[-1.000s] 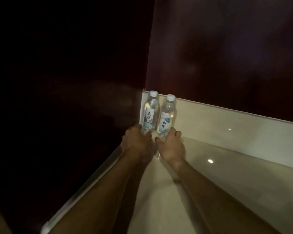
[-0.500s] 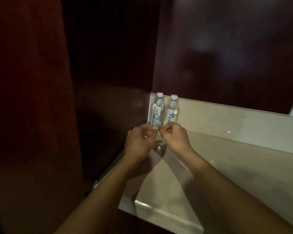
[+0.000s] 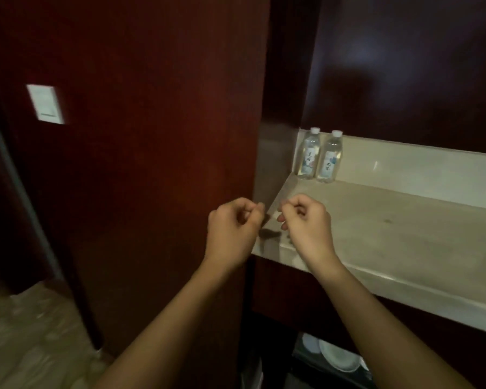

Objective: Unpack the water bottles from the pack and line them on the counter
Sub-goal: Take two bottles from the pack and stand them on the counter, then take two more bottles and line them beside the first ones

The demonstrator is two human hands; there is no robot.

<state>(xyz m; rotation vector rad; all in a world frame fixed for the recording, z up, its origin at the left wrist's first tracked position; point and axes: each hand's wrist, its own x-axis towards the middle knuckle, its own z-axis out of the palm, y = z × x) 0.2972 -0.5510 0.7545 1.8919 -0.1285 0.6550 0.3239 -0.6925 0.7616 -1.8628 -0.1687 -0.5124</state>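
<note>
Low in the view, under the surface, a shelf holds pale plates (image 3: pixel 338 357), dim and partly hidden by the right forearm. Above them both forearms reach forward. The left hand (image 3: pixel 232 228) hangs in front of the dark red wooden panel (image 3: pixel 152 136), just off the surface's left corner; its fingers (image 3: pixel 251 210) are curled in, thumb against fingertips, and whether they pinch anything is too blurred to tell. The right hand (image 3: pixel 306 223) is above the near left end of the pale stone surface (image 3: pixel 390 228), fingers curled the same way, the two hands close but apart. A small dark shadow lies on the stone between them. Far back, in the left rear corner, two water bottles (image 3: pixel 319 155) with white caps stand upright side by side, touching or nearly so, against the low back wall. A white switch plate (image 3: pixel 46 103) sits on the panel at far left.
</note>
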